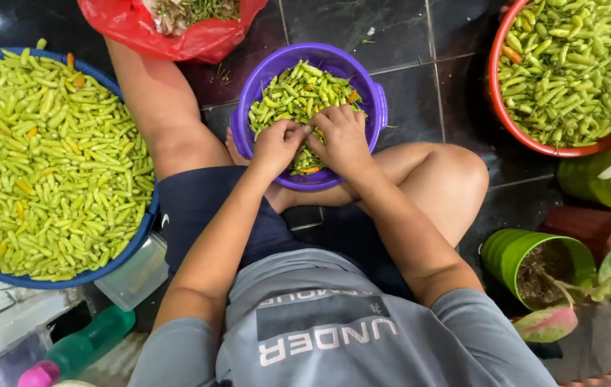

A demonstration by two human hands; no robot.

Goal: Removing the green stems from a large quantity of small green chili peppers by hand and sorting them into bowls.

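Green chilies [298, 93] under both hands [313, 140]

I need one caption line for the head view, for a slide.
Seated person's left hand and right hand work among green chillies in a purple bowl.

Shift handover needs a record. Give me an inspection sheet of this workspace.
Surface: dark glossy floor tiles, a few stem bits scattered.
Job's things: round purple plastic bowl of small green chillies, resting between the legs.
Clutter: big blue basin and red basin, both full of chillies; red plastic bag of stems; clear plastic box; green bottle.
Grippers: left hand and right hand, both in the bowl, fingers pinching chillies.
Cables: nothing seen.
Surroundings: green plant pots.
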